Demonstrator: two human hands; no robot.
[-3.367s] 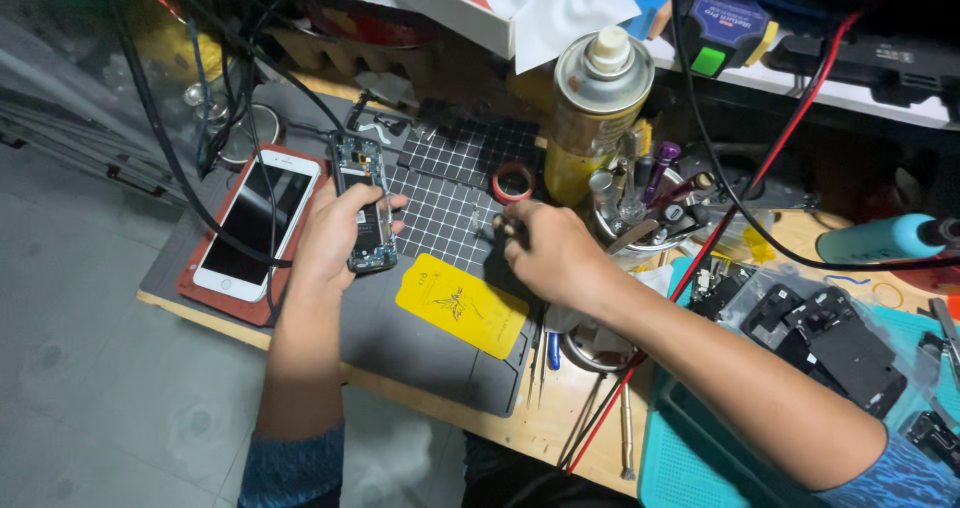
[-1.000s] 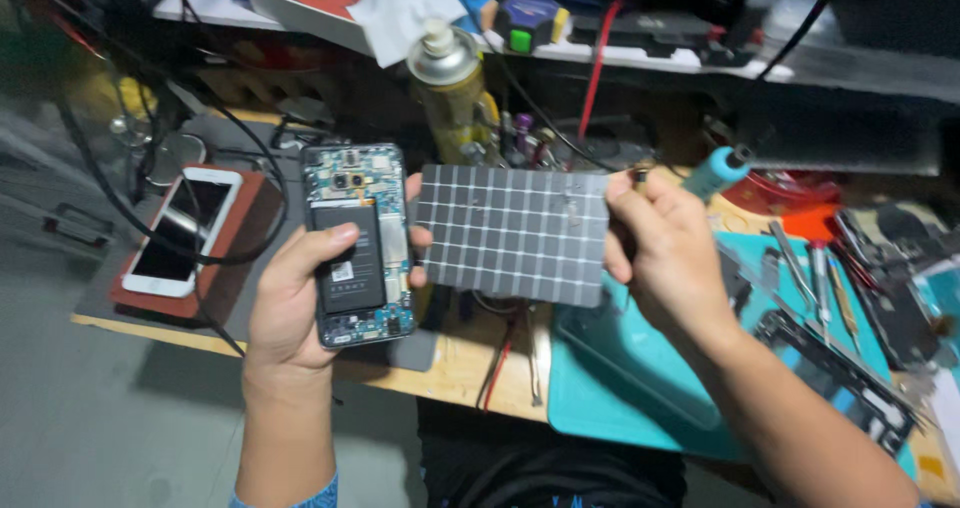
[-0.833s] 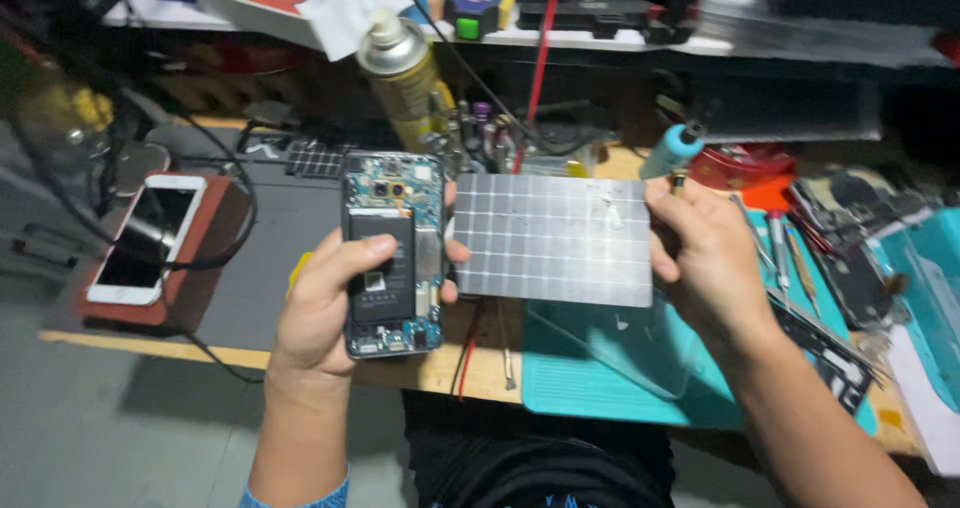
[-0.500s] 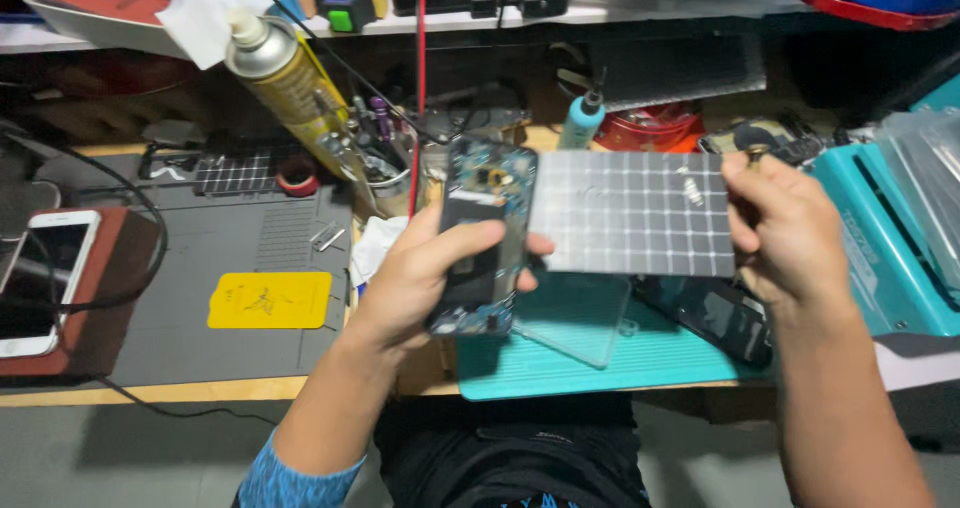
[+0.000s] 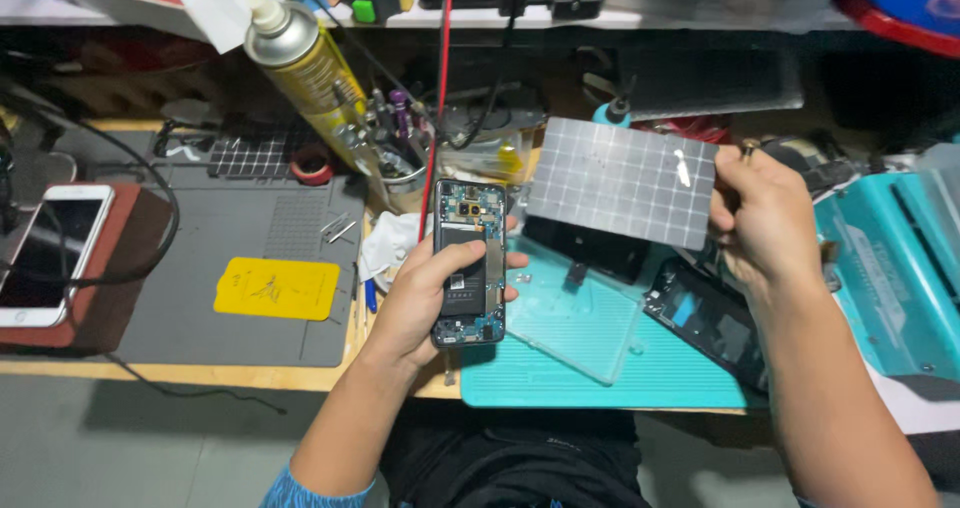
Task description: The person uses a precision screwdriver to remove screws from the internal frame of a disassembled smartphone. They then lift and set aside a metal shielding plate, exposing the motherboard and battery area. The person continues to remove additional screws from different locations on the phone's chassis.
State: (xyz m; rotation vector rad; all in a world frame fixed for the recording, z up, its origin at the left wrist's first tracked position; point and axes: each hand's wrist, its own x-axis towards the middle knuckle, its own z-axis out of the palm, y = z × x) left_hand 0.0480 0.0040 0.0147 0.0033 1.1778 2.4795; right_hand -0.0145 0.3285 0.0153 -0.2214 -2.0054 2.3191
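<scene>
An opened phone (image 5: 470, 263) is gripped upright in the left hand (image 5: 425, 298), a gridded mat (image 5: 620, 180) pinched by the right hand (image 5: 765, 223), both raised off the surface (image 5: 200, 373).

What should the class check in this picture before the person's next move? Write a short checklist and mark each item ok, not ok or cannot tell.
1. Left hand grips the opened phone firmly: ok.
2. Right hand holds the gridded pad by its edge: ok.
3. Pad lifted off the bench, tilted: ok.
4. Small white bit on the pad stays put: cannot tell.
5. Teal mat has bare room below the clear plate: ok.
6. Spray can stands upright: not ok, it leans.
</scene>
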